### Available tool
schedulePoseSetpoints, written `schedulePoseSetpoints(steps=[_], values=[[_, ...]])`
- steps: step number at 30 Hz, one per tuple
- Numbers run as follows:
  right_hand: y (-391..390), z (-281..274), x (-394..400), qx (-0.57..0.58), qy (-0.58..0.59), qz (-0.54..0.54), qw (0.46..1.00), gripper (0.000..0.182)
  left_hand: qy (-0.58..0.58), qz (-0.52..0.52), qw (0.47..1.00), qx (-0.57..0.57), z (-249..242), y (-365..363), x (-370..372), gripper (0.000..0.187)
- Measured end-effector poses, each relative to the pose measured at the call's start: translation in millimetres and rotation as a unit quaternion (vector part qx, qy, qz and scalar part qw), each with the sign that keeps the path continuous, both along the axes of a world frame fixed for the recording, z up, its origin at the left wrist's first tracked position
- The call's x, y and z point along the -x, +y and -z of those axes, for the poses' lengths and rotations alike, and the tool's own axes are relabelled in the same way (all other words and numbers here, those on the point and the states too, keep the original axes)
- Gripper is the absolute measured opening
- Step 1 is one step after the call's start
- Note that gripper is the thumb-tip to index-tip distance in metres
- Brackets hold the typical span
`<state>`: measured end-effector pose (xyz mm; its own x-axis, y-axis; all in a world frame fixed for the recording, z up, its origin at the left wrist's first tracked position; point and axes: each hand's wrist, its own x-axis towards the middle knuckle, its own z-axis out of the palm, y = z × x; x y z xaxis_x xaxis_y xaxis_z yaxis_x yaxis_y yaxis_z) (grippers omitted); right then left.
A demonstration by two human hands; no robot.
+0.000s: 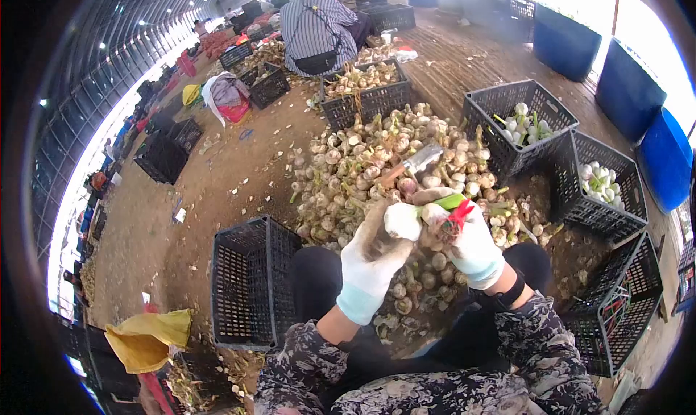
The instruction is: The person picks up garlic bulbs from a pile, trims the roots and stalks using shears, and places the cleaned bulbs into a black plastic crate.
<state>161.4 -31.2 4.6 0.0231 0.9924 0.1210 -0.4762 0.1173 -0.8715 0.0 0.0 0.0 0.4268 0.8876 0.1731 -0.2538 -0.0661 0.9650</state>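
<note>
My gloved left hand (371, 259) grips a clean white garlic bulb (402, 221) with a green stem (451, 201) that runs right toward the other hand. Close beside it, my gloved right hand (475, 248) is closed around a browner, unpeeled garlic bulb (437, 216). Something red (461, 213) shows at the right fingers; I cannot make out what it is. Both hands are above a large heap of unpeeled garlic (341, 165). A knife (423, 158) with a wooden handle lies on the heap just beyond my hands.
A black crate (254, 284) stands left of my knees. On the right, two crates hold white garlic, one farther (518, 100) and one nearer (602, 161). Behind the heap is a crate of unpeeled garlic (366, 107). A person in a striped top (312, 27) sits beyond. Blue barrels (565, 42) line the right.
</note>
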Motion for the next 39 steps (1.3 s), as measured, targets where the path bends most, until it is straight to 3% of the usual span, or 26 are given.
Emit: schedulePoseSetpoints(steps=[2,3,6,9,11,18,20,22,27,29,31,33,35,37,39], values=[[3,5,3,-0.003,-0.060,0.086,0.994,0.039,0.023,-0.031,0.999,0.010,4,2,-5,0.060],[-5,18,12,0.012,-0.021,0.088,0.996,0.039,0.064,-0.029,0.997,0.021,2,-5,3,0.060],[-3,22,-2,-0.045,-0.067,0.127,0.989,0.024,0.059,-0.033,0.998,0.001,10,1,-13,0.059],[-4,23,-3,0.026,-0.029,0.131,0.991,0.023,0.073,-0.016,0.997,-0.019,21,5,-16,0.058],[-5,23,-3,0.054,-0.029,0.115,0.992,0.021,0.034,0.016,0.996,0.082,18,2,-16,0.058],[-6,26,1,0.073,-0.006,0.115,0.991,0.022,0.067,-0.011,0.997,0.025,33,6,-15,0.059],[-4,29,-1,0.076,0.026,0.102,0.992,0.021,0.025,0.001,0.992,0.120,25,4,-13,0.058],[1,36,-1,0.063,0.069,0.104,0.990,0.021,-0.019,0.009,0.990,0.139,25,3,-13,0.054],[3,35,-10,0.025,0.039,0.164,0.985,0.023,-0.117,-0.027,0.971,0.209,27,3,-6,0.037],[3,33,-10,0.032,-0.010,0.163,0.986,0.022,0.144,-0.025,0.986,0.080,37,8,1,0.030],[2,33,-8,0.047,-0.006,0.150,0.988,0.020,0.156,-0.041,0.986,0.033,39,4,-5,0.029],[4,38,-1,-0.014,-0.061,0.184,0.981,0.018,0.182,-0.070,0.981,-0.004,35,3,-10,0.026],[2,35,4,0.007,-0.022,0.171,0.985,0.016,0.158,-0.089,0.983,0.014,31,1,-13,0.020],[1,32,8,-0.008,-0.065,0.200,0.978,0.015,0.295,-0.127,0.929,-0.185,36,3,-13,0.016],[2,36,10,-0.023,-0.101,0.216,0.971,0.016,0.313,-0.124,0.920,-0.200,32,2,-13,0.015]])
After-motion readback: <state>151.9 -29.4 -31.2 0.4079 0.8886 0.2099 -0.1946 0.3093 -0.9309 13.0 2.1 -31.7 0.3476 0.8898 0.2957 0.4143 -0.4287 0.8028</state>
